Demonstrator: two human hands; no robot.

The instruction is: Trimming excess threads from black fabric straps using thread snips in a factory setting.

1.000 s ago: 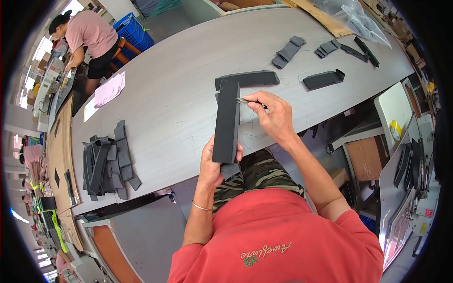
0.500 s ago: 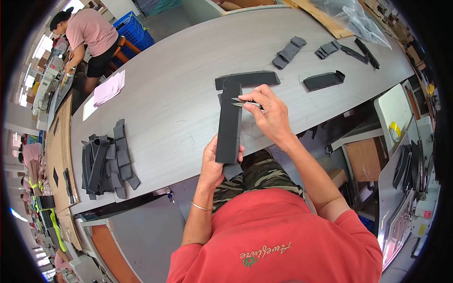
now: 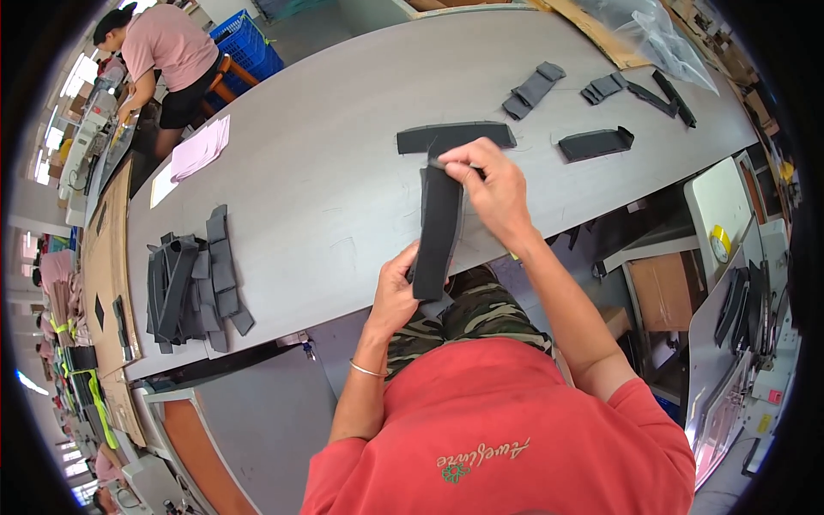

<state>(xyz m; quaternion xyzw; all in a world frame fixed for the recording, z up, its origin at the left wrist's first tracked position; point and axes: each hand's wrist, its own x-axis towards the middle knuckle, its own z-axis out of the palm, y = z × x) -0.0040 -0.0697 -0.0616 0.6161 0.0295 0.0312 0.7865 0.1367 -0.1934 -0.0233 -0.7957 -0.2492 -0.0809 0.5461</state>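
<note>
A long black fabric strip point(image 3: 439, 227) is held over the table's near edge. My left hand point(image 3: 396, 293) is closed around its lower end, where a grey flap hangs below. At the strip's top end, the thumb and fingertips of my right hand point(image 3: 491, 184) are pinched together on its edge. A dark bit shows within the right palm, too hidden to make out; no snip blades are visible now. Just beyond lies another black strip point(image 3: 455, 136), flat on the grey table point(image 3: 318, 146).
To the left are a pile of dark strips point(image 3: 184, 287) and pink sheets point(image 3: 200, 154). Folded grey pieces point(image 3: 534, 90) and a black piece point(image 3: 596, 144) lie to the right. Clear plastic point(image 3: 661, 43) covers the far right corner. A person point(image 3: 172, 51) works at far left.
The strip has turned and shifted slightly right in my left hand. My right hand has risen to its top end, and the snip blades that pointed across the strip are out of sight.
</note>
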